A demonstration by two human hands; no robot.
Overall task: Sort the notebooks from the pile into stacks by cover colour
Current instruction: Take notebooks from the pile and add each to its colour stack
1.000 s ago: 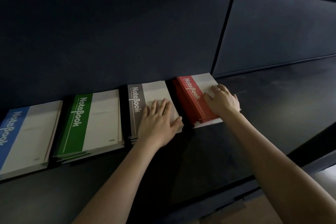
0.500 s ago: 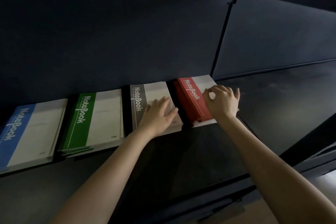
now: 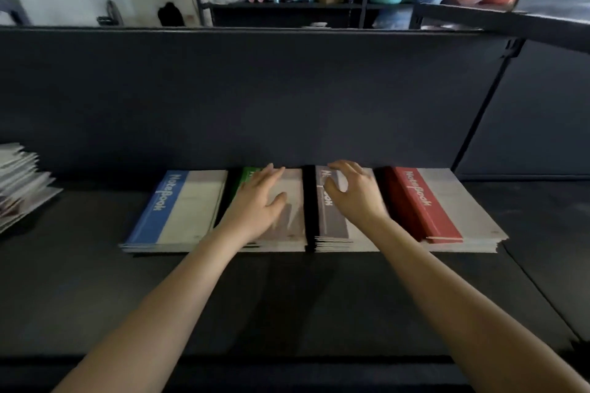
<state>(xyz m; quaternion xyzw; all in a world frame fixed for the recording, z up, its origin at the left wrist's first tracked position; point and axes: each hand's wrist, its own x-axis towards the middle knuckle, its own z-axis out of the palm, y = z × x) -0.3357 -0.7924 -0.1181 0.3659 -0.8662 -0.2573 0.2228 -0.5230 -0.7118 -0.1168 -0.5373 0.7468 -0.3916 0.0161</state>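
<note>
Sorting looks nearly done, and the step in hand seems to be squaring the stacks. The left hand lies flat, fingers straight, on the green stack; the right hand arches curled over the grey stack, and I cannot tell whether it pinches anything. The next move probably calls for nudging the slightly fanned edges flush; the blue stack and red stack flank them along the partition.

The left hand is laid flat on the green notebook stack, and the right hand is arched over the grey stack. The blue stack is seen just outside the left hand, the red stack just outside the right.
</note>
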